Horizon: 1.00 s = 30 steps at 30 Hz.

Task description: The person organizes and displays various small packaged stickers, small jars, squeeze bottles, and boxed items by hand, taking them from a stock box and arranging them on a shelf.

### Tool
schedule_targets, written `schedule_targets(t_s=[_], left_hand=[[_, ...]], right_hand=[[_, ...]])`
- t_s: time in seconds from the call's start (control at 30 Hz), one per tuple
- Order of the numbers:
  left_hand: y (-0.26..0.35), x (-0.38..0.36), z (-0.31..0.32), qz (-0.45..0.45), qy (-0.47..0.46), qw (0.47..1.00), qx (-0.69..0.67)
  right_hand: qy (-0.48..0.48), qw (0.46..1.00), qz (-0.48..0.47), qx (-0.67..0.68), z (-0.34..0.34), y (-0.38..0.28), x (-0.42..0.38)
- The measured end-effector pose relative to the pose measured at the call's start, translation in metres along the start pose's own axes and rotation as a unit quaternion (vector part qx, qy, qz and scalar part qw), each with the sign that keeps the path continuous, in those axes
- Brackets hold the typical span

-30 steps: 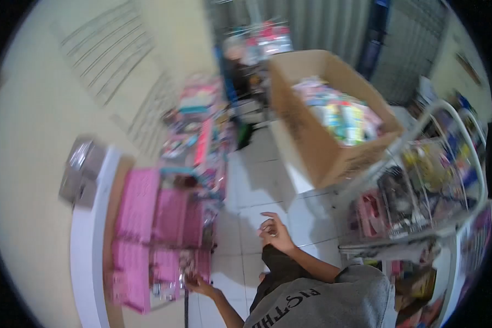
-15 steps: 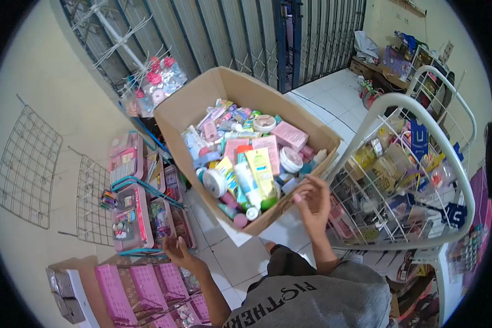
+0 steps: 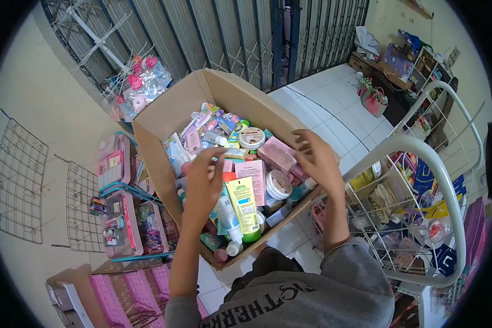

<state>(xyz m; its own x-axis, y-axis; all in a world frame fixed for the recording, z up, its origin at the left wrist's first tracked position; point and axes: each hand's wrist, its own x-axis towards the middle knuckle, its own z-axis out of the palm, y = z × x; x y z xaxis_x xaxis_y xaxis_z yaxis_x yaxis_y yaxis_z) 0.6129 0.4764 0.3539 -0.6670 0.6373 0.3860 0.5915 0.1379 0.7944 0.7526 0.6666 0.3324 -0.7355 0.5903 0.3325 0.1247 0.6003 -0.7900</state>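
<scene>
Left hand moved over crammed brown carton.

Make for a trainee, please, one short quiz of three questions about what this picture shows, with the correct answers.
1. Multiple choice: what colour is the cap of the yellow tube?
A) white
B) green
C) black

2. True or false: the left hand lies in a pink basket.

3. Short answer: which hand is nearer to the white-framed wire rack?

Key:
1. B
2. False; it is over the cardboard box.
3. The right hand.
</scene>
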Motion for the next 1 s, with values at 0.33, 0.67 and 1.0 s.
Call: schedule_targets(t_s=[0.33, 0.67, 1.0], left_hand=[[-0.023, 0.029, 0.074, -0.072, -0.182, 0.903, 0.383], [-0.059, 0.030, 0.070, -0.068, -0.148, 0.959, 0.232], [-0.046, 0.047, -0.022, -0.135, 0.077, 0.909, -0.388]], right_hand=[[-0.390, 0.815, 0.141, -0.405, 0.100, 0.038, 0.078], [-0.222, 0.905, 0.083, -0.353, 0.076, 0.017, 0.081], [-0.107, 0.749, 0.068, 0.650, 0.030, -0.029, 0.041]])
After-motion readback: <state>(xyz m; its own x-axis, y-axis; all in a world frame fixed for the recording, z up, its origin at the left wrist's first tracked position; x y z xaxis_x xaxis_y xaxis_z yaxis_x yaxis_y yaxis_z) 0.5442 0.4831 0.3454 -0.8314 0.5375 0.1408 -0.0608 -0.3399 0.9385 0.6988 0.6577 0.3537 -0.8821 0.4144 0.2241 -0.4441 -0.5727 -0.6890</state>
